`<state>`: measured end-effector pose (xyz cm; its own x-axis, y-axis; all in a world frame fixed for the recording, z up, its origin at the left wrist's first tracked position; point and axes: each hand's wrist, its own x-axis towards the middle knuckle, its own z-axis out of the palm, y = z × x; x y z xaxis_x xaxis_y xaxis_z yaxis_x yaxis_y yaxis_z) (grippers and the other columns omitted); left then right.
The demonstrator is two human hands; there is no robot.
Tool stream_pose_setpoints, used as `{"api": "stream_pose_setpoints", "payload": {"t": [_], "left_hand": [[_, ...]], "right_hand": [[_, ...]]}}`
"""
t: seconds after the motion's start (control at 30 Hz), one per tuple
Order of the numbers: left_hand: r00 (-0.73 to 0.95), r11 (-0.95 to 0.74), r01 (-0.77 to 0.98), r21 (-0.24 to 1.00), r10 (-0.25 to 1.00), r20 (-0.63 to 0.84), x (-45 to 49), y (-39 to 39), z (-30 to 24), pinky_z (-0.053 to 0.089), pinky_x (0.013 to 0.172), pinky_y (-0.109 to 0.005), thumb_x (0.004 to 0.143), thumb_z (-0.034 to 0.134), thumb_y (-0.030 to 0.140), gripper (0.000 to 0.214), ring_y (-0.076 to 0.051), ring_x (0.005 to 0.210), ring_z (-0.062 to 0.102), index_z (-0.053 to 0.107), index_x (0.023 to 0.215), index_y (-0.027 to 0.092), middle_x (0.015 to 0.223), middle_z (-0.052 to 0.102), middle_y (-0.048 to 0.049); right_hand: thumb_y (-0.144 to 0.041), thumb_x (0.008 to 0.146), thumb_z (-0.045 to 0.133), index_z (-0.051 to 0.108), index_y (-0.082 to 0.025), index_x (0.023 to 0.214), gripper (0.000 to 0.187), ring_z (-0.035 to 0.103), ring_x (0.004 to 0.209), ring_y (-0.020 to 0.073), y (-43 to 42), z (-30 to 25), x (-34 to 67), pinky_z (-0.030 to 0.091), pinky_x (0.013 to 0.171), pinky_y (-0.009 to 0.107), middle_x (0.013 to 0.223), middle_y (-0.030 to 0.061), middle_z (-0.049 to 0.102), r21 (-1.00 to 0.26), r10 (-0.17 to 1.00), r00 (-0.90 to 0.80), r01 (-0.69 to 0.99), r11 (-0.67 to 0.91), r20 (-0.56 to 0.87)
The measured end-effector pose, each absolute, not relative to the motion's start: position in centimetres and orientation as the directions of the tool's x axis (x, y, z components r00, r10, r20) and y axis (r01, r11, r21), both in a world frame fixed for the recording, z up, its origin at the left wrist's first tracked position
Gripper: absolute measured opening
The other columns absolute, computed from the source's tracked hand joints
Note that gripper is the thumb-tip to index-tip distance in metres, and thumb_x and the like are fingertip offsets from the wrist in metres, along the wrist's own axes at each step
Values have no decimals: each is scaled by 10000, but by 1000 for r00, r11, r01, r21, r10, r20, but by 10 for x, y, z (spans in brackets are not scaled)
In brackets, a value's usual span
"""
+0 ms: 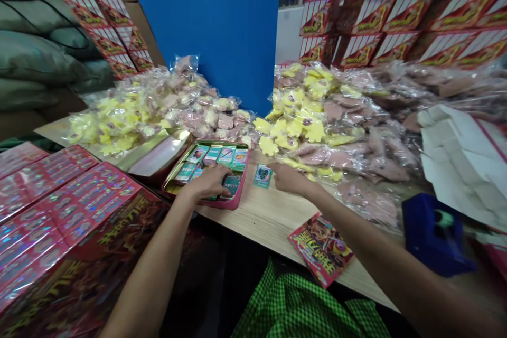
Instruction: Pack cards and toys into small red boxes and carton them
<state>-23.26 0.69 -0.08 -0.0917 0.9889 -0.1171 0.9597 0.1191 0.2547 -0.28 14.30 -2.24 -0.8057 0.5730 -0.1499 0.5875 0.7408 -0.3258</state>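
Observation:
My left hand (208, 182) reaches into a pink-rimmed tin (238, 195) with a gold inside. Its thumb and fingers close around a stack of green cards (232, 185) in the tin's near right part; the fingertips are partly hidden. More green picture cards (212, 155) lie in rows in the tin. To the right of the tin, a single green card (262, 176) lies flat on the wooden table (253, 208). My right hand (288, 177) is beside that card, index finger stretched to its right edge, the other fingers mostly hidden.
The tin's gold-lined lid (156, 156) rests left of it. Bagged yellow and pink pieces (295, 121) heap up behind. Shiny red boxes (71, 211) fill the left; a red booklet (320, 248) lies near the front edge. A blue tape dispenser (425, 235) stands right.

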Motion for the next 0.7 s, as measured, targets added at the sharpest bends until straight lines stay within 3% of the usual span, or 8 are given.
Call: {"api": "stream_pose_setpoints", "payload": {"t": [0.07,0.23,0.3,0.43,0.53,0.7], "left_hand": [[-107,138,967,214,983,-152,-231,8,1,489,957,-400,652,861,284,553,-340,1164,622,689,1173,209,1231,702,-109],[-114,140,979,150,979,-171,-224,3,2,426,1032,-480,717,813,277,546,-383,1250,559,653,1233,204,1303,651,-137],[-118,142,978,153,980,-161,-223,0,1,425,1035,-483,726,800,263,543,-383,1246,563,641,1240,190,1303,646,-149],[-138,163,965,207,982,-129,-222,0,-3,464,1000,-450,679,818,241,571,-361,1188,601,636,1215,167,1248,652,-141],[-154,170,944,282,985,-78,-223,2,-4,507,950,-399,633,829,202,563,-312,1111,638,655,1167,171,1203,657,-112],[-300,219,885,411,943,144,-225,-17,14,541,914,-390,867,557,177,321,-241,1007,654,625,1179,147,1134,665,-108]], "right_hand": [[-26,859,564,587,-101,1408,555,583,1316,319,137,-27,-8,465,1080,351,1483,193,557,-297,558,-814,579,759,-163],[-140,915,595,414,-39,1535,653,261,1540,362,124,-41,-19,343,1191,438,1658,262,256,-224,537,-821,570,791,-193],[-250,948,615,367,-53,1564,692,221,1551,380,122,-46,-23,326,1199,488,1667,268,224,-199,548,-809,585,786,-214],[-397,986,599,368,-51,1553,704,343,1484,432,122,-48,-28,394,1129,546,1611,316,305,-143,595,-771,631,763,-226],[-294,1000,573,416,-37,1515,596,502,1368,397,123,-43,-30,454,1069,471,1497,315,461,-105,574,-798,597,796,-184],[-60,947,516,688,-39,1195,302,675,1105,334,119,-39,-20,520,909,373,1116,251,706,-60,441,-881,456,888,-170]]}}
